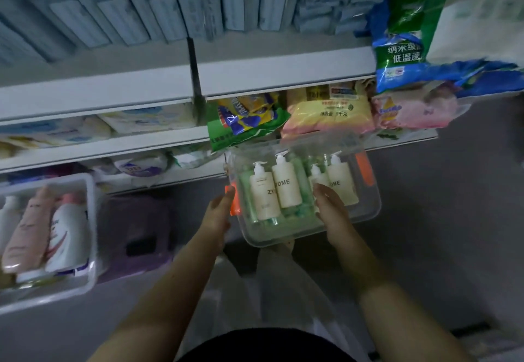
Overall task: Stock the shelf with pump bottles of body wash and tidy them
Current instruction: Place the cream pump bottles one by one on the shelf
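My left grip (pixel 219 211) lies open, fingers straight and flat against the left wall of the clear bin (pixel 283 241), just beside its orange clip (pixel 235 205). My right grip (pixel 331 208) reaches over the near rim onto the cream pump bottles (pixel 286 188); whether it clasps the short one or only rests there I cannot tell. The bottles lie on their backs in the bin, over green bottles (pixel 293 210), just below the lower shelf (pixel 402 141). Best practice, as I judge it: steady the bin with the left, lift one bottle by its body rather than its pump, and stand it label forward. Legible: "ZY" and "OME" on the cream labels; "低温速" on the green-and-blue bag (pixel 402 49); "千克" on the yellow pack (pixel 329 115).
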{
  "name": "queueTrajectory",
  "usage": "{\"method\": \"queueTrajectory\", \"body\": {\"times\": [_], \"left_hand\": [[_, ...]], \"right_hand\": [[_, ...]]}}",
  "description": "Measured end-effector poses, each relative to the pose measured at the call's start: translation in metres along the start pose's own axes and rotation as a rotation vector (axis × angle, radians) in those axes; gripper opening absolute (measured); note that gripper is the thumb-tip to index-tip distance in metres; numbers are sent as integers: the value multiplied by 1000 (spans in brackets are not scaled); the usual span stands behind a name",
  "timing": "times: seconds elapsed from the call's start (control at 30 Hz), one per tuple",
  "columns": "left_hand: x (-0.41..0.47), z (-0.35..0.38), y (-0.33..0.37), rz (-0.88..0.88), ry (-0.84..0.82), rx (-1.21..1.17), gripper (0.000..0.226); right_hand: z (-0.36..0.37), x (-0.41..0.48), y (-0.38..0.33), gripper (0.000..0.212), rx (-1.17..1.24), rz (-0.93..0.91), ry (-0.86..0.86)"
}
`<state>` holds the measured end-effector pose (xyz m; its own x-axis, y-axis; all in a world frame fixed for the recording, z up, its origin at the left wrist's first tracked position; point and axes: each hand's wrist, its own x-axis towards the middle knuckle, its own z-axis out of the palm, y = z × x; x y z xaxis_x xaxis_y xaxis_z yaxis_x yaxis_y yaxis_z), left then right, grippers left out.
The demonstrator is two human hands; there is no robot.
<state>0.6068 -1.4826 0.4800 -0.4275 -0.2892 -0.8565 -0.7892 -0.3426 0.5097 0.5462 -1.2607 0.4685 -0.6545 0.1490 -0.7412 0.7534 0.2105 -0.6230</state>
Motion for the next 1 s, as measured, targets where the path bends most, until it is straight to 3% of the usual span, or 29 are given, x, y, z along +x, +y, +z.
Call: {"method": "queueTrajectory", "body": {"times": [0.07, 0.17, 0.37, 0.57, 0.7, 0.9, 1.0], "left_hand": [[13, 13, -6, -20, 66, -7, 30], [40, 27, -22, -86, 156, -11, 70], [66, 44, -41, -147, 244, -66, 73], [80, 54, -50, -145, 332, -24, 90], [97, 52, -68, -118, 356, 7, 114], [92, 52, -62, -139, 304, -19, 105], [86, 53, -55, -143, 273, -82, 96]], "right_hand": [[0, 21, 6, 49, -12, 8, -48], [6, 49, 15, 51, -50, -4, -99], [21, 85, 35, 49, -135, -65, -147], [35, 102, 50, 32, -232, -83, -65], [39, 107, 56, 20, -294, -138, -75], [51, 112, 65, 57, -337, -149, -38], [55, 112, 61, 65, -376, -154, -10]]}}
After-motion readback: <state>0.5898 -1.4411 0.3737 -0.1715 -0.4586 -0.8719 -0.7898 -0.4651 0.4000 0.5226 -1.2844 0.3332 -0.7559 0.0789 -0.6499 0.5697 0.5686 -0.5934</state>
